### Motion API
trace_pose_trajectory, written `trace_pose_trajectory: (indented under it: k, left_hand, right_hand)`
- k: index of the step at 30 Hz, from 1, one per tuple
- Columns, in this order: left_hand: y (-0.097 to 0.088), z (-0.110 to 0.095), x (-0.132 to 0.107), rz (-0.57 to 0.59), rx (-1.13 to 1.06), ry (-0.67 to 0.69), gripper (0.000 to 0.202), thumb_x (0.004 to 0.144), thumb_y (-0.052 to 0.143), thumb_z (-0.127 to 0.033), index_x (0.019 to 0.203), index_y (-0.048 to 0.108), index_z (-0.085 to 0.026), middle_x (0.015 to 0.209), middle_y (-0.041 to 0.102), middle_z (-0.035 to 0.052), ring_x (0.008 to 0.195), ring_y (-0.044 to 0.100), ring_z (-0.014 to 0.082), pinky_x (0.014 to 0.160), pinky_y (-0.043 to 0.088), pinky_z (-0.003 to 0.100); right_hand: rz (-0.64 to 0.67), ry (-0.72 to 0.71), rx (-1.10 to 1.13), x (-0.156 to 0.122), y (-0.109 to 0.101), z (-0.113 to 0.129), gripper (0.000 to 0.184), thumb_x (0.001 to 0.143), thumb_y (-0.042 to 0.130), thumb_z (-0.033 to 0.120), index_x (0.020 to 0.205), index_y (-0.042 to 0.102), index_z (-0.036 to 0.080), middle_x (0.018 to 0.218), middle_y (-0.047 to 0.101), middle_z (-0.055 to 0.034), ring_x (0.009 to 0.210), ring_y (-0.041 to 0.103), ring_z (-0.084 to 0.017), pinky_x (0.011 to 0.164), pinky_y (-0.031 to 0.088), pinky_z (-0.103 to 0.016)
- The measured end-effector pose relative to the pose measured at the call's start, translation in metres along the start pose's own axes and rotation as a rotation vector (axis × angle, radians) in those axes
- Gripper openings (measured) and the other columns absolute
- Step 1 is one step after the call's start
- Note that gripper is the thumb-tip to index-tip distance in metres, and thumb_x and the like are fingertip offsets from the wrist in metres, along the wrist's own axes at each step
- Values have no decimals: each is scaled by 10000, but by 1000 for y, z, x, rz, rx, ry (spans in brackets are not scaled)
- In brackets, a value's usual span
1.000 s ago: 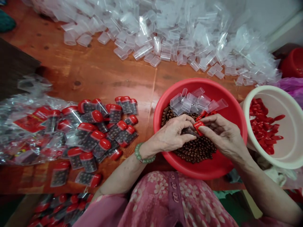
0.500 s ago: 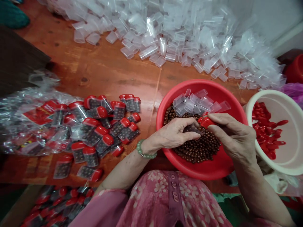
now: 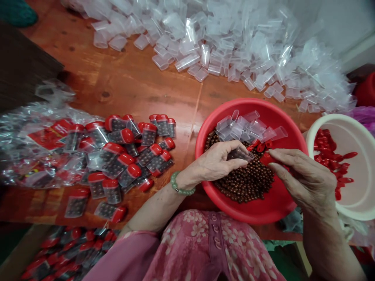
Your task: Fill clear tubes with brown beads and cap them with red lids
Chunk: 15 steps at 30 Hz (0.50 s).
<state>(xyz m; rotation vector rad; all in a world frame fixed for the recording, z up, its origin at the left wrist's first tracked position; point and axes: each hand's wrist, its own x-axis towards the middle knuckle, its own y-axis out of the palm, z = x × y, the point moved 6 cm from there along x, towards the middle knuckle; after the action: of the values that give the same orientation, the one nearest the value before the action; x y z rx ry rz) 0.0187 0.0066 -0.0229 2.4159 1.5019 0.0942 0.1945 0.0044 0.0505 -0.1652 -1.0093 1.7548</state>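
Observation:
Over the red basin (image 3: pixel 252 103), my left hand (image 3: pixel 215 159) closes round a small clear plastic container (image 3: pixel 240 153) with dark balls inside. Its mouth points right. My right hand (image 3: pixel 304 175) pinches a red plastic cap (image 3: pixel 267 158) between thumb and fingertips, a little to the right of the container and apart from it. Below both hands lies a heap of glossy brown balls (image 3: pixel 244 185). Several empty clear containers (image 3: pixel 238 127) rest on the heap's far side. A few red plastic pieces (image 3: pixel 259 145) lie beside them.
A white tub (image 3: pixel 363 212) with red caps (image 3: pixel 331 152) stands right of the basin. Filled, capped containers (image 3: pixel 149 134) pile up on the wooden table (image 3: pixel 129 82) at left, near a clear plastic bag (image 3: pixel 17 128). Empty clear containers (image 3: pixel 202 50) heap along the back.
My right hand has moved right, away from the container's mouth, with a red cap in its fingers. Several red pieces now show in the basin. My left hand stays nearly in place.

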Motion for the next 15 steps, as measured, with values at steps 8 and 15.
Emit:
trace_pose_trajectory:
  k: [8, 15]
  left_hand:
    - [0, 2, 0, -2, -56, -31, 156, 843, 678, -179, 997, 673, -154, 899, 698, 17, 827, 620, 135, 858, 482, 296]
    - [2, 0, 0, 49, -76, -56, 119, 865, 646, -200, 966, 636, -138, 889, 677, 33, 831, 616, 141, 851, 493, 303]
  right_hand:
    - [-152, 83, 119, 23, 28, 7, 235, 875, 745, 206, 1089, 762, 300, 1037, 790, -38, 956, 746, -225, 866, 630, -418]
    - [-230, -23, 80, 27, 28, 21, 275, 841, 769, 157, 1074, 754, 303, 978, 787, -37, 895, 754, -238, 785, 634, -418]
